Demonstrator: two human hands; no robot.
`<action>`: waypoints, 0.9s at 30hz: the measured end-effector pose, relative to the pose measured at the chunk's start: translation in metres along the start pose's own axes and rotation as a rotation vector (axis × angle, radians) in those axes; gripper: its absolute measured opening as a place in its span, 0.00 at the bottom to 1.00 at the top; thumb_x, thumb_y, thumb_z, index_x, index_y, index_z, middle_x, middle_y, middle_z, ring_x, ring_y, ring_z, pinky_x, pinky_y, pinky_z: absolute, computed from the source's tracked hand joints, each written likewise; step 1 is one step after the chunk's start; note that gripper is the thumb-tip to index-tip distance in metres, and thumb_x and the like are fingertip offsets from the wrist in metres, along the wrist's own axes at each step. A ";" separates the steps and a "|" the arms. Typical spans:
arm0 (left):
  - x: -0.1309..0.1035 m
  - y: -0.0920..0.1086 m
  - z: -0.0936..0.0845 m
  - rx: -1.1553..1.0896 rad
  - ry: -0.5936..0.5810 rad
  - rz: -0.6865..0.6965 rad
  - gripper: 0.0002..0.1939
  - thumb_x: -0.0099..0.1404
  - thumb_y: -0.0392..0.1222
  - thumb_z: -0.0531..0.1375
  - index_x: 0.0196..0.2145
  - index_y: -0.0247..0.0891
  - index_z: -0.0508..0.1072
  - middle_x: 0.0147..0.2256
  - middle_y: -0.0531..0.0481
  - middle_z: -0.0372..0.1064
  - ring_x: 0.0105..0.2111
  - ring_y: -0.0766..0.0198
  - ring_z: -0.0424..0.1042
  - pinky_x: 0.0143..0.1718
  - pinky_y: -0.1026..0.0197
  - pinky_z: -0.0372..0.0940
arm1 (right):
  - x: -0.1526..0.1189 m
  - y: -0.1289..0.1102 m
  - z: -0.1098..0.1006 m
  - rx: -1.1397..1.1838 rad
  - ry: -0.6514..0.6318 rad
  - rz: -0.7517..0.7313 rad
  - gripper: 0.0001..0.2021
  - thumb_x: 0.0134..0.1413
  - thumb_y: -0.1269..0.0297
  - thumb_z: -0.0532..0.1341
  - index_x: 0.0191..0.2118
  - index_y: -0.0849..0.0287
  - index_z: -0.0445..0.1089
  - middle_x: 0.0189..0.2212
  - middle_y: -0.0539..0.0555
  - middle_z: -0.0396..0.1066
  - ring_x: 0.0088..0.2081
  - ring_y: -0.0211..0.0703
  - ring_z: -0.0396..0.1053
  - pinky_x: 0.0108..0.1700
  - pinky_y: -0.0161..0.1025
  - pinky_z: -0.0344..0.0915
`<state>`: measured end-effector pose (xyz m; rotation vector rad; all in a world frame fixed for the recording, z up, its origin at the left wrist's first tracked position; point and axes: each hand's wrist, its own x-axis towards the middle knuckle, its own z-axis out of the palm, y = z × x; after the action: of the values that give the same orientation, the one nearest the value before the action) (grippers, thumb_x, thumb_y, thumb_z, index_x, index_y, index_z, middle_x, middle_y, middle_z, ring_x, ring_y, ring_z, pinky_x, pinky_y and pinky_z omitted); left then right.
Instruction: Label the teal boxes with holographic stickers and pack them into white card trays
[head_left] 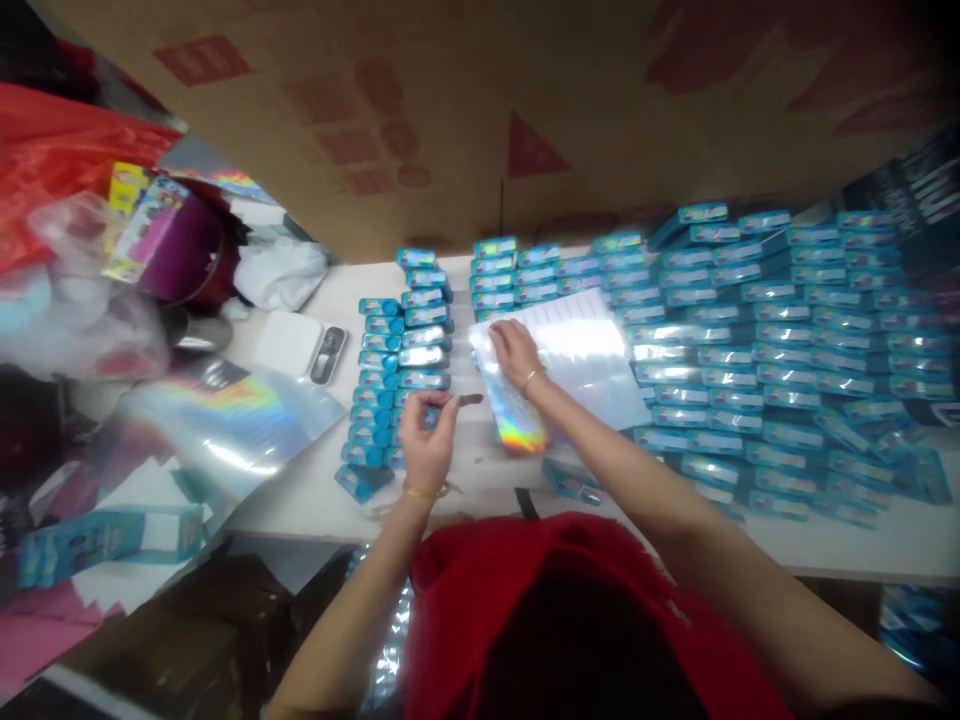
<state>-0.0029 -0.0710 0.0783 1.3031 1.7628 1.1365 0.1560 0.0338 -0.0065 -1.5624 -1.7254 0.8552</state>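
Note:
My left hand (427,438) is closed in a pinch on a thin dark strip (470,399), blade-like in shape, which points right; motion blur hides its exact kind. Just to the right lies a shiny sheet of labels (585,345), pale with faint rows and rainbow glare at its lower left corner. My right hand (516,355) has its fingers bent and closed at the sheet's upper left edge. Beneath and around the sheet stand rows of small blue boxes (780,355), each with a pale label strip on its side. More blue boxes (379,380) are stacked left of the sheet.
A large cardboard box (450,120) rises behind the white table (300,505). To the left are a white scale (289,342), another holographic sheet (232,420), crumpled white plastic (281,272) and a purple container (180,245). One blue box (574,482) lies near the front edge.

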 end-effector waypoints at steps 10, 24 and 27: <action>-0.082 -0.050 -0.059 -0.320 0.231 -0.558 0.16 0.49 0.46 0.68 0.29 0.38 0.66 0.26 0.55 0.67 0.27 0.67 0.68 0.34 0.63 0.63 | -0.172 -0.082 0.041 0.694 -0.503 0.411 0.23 0.48 0.40 0.60 0.29 0.58 0.67 0.25 0.50 0.69 0.27 0.38 0.64 0.31 0.36 0.61; -0.074 -0.090 -0.082 -0.332 0.155 -0.584 0.15 0.48 0.47 0.67 0.28 0.39 0.65 0.23 0.58 0.65 0.25 0.69 0.64 0.32 0.64 0.60 | -0.173 -0.086 0.069 0.708 -0.518 0.586 0.22 0.41 0.41 0.63 0.26 0.57 0.65 0.18 0.45 0.62 0.21 0.34 0.56 0.24 0.33 0.53; -0.070 -0.103 -0.084 -0.281 0.159 -0.534 0.14 0.48 0.47 0.67 0.27 0.39 0.66 0.23 0.57 0.65 0.25 0.69 0.64 0.30 0.65 0.59 | -0.173 -0.082 0.075 0.671 -0.431 0.572 0.21 0.40 0.43 0.63 0.23 0.57 0.63 0.18 0.45 0.61 0.22 0.34 0.57 0.27 0.35 0.56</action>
<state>-0.0964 -0.1724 0.0184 0.5395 1.8299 1.1381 0.0616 -0.1478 0.0111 -1.4524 -1.0303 1.9360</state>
